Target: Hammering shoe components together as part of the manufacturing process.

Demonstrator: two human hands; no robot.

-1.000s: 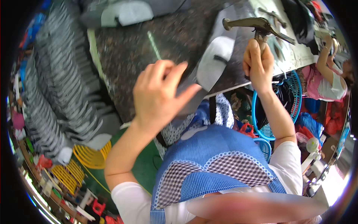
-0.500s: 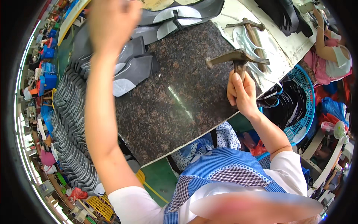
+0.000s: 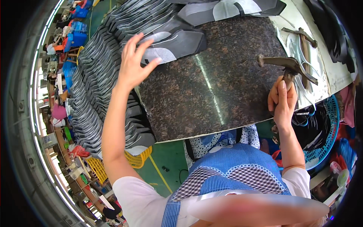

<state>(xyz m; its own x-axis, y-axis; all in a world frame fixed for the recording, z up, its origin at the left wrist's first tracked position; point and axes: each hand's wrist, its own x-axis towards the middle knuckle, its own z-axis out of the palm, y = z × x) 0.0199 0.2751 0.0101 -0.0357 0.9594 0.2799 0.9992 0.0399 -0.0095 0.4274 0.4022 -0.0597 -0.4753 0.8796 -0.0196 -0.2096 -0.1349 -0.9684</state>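
Note:
My left hand (image 3: 133, 63) is empty, thumb and fingers spread, at the left edge of a dark grey piece with light patches, like a shoe upper (image 3: 183, 43). Whether the fingertips touch it I cannot tell. That piece lies on the far left of a speckled dark stone slab (image 3: 177, 98). My right hand (image 3: 283, 100) is wrapped round the handle of a hammer (image 3: 283, 62) beside the slab's right edge. The hammer head is raised above the surface. More grey upper pieces (image 3: 247, 7) lie along the slab's far edge.
Long overlapping rows of grey upper pieces (image 3: 90, 98) fill the left side. A second hammer (image 3: 304, 53) lies on white strips at the right. A blue basket (image 3: 332, 121) with black pieces stands right of the table; a yellow basket (image 3: 138, 158) is low left.
My left hand has come back from the far edge toward me, down to the upper piece, fingers spread. The view has shifted. My right hand still grips the hammer.

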